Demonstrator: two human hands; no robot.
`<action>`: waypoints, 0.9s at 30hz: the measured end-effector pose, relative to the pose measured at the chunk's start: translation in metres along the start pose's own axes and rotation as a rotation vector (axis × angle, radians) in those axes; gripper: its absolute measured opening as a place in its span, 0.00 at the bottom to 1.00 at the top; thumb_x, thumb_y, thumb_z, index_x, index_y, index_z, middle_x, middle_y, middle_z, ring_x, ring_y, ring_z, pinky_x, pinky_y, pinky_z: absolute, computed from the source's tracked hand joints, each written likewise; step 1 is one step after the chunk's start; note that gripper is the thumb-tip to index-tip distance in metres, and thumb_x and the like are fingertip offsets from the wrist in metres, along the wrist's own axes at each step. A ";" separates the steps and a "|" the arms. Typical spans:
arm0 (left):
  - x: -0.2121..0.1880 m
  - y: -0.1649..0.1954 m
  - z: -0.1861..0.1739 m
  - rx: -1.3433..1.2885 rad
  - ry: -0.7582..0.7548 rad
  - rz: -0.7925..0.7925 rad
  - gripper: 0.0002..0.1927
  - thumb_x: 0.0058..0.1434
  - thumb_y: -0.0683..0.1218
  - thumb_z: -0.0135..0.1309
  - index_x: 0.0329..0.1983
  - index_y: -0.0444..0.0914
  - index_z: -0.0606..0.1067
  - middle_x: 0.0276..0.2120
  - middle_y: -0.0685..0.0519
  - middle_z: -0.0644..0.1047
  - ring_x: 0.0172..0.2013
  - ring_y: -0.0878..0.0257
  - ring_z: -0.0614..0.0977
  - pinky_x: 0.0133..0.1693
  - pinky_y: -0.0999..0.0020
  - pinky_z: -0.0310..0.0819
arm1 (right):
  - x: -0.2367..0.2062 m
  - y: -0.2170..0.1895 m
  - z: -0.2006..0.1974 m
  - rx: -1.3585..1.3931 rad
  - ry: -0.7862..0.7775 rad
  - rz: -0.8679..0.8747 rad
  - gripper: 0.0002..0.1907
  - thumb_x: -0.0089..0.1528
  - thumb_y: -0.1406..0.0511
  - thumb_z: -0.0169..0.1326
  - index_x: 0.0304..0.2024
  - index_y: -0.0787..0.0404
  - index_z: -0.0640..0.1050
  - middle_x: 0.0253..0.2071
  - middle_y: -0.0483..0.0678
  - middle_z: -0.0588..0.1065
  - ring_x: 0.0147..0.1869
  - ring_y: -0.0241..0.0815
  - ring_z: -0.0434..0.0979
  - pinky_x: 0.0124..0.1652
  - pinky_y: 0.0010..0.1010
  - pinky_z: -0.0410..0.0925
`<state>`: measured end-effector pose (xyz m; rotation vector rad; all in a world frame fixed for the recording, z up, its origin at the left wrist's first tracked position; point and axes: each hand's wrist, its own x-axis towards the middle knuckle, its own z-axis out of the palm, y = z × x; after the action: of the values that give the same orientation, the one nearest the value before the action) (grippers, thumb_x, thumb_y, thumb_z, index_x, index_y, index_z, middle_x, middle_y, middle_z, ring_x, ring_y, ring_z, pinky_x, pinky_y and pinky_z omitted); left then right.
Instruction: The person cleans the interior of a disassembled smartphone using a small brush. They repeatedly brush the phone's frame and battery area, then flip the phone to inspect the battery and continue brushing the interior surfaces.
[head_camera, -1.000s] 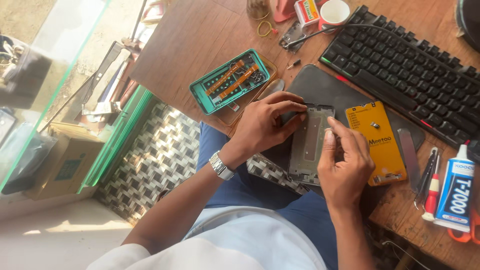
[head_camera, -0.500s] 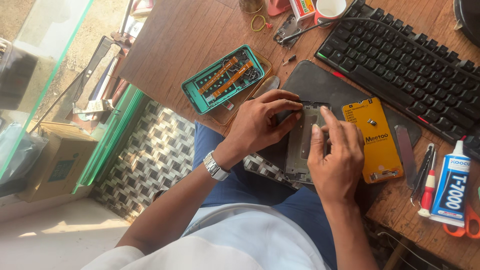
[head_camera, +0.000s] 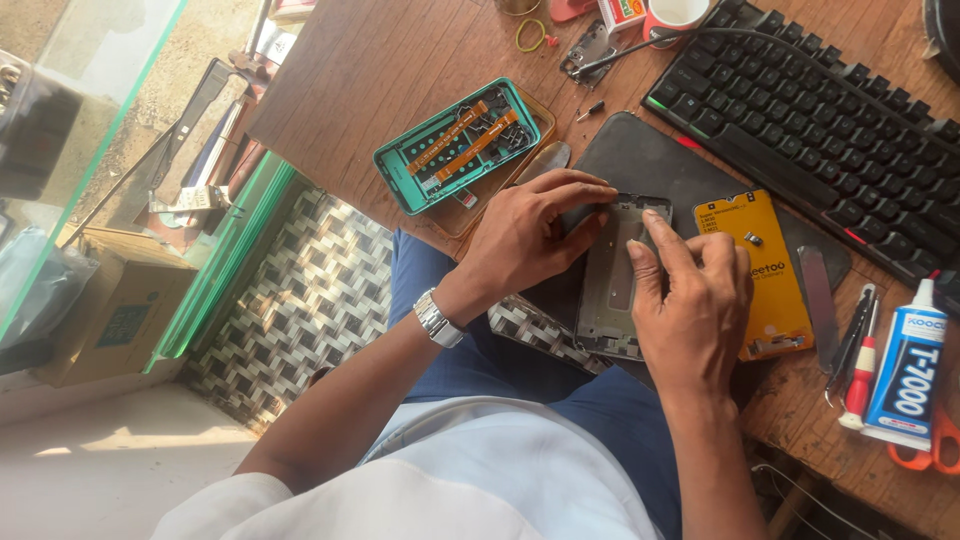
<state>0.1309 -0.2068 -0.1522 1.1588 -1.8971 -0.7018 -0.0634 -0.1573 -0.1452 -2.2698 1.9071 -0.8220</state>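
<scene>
Head view: the grey phone frame lies on the dark mat, long axis running away from the person. The left hand grasps its top-left edge; the right hand presses fingertips on its right side, equally near.

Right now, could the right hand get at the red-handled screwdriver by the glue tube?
Probably yes. The right hand rests on the phone frame, and only the yellow battery lies flat between it and the red-handled screwdriver; nothing stands in the way.
</scene>
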 end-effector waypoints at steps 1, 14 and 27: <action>0.000 0.001 -0.001 -0.016 0.001 -0.005 0.15 0.64 0.45 0.61 0.54 0.45 0.80 0.51 0.55 0.81 0.28 0.65 0.84 0.32 0.72 0.80 | 0.001 0.000 0.000 -0.003 -0.005 -0.004 0.19 0.69 0.55 0.60 0.59 0.54 0.83 0.37 0.47 0.68 0.45 0.47 0.68 0.49 0.41 0.66; -0.003 -0.003 -0.003 -0.034 -0.023 -0.029 0.25 0.65 0.46 0.60 0.65 0.47 0.71 0.50 0.55 0.82 0.24 0.68 0.79 0.29 0.71 0.77 | -0.006 0.032 -0.036 -0.056 0.150 0.104 0.14 0.70 0.63 0.65 0.56 0.61 0.83 0.44 0.50 0.73 0.49 0.46 0.74 0.50 0.38 0.69; -0.004 -0.002 -0.007 -0.166 -0.003 -0.024 0.27 0.64 0.43 0.64 0.65 0.45 0.69 0.49 0.57 0.82 0.22 0.69 0.72 0.29 0.72 0.71 | -0.036 -0.034 -0.022 -0.014 -0.042 0.144 0.38 0.48 0.47 0.71 0.44 0.65 0.68 0.34 0.51 0.75 0.37 0.46 0.80 0.37 0.33 0.73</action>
<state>0.1389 -0.2051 -0.1515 1.0777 -1.7927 -0.8574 -0.0454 -0.1095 -0.1263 -2.1096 2.0349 -0.7395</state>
